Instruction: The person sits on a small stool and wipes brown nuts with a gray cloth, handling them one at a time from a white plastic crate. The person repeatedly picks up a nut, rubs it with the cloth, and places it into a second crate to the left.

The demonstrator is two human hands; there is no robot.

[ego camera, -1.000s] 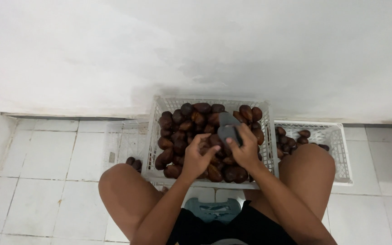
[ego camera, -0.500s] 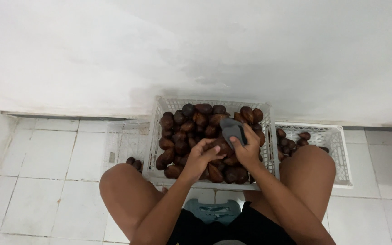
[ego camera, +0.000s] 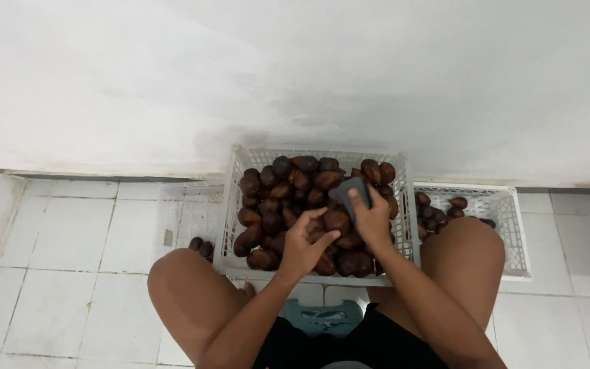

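White square floor tiles (ego camera: 63, 232) meet a plain whitewashed wall (ego camera: 240, 75); against that wall stands a white slatted plastic crate (ego camera: 230, 205), heaped with dark brown, scaly, egg-shaped fruits (ego camera: 288, 184), set between the seated person's bare knees so both arms reach it without leaning. The left hand (ego camera: 305, 242) is curled around one brown fruit (ego camera: 336, 220) lifted just above the heap, fingers closed on it, probably to steady it; the right hand (ego camera: 371, 217) is closed on a small dark grey pad-like object (ego camera: 349, 191), pressed against that same fruit, seemingly for rubbing its skin. A second white plastic crate (ego camera: 507, 225), on the person's right and touching the first, holds only a few similar fruits (ego camera: 438, 212), perhaps a separate batch; a third, lower crate (ego camera: 179, 212) to the left has a couple of fruits (ego camera: 201, 246) at its near edge. A grey-blue plastic stool (ego camera: 319, 318) shows between the thighs.
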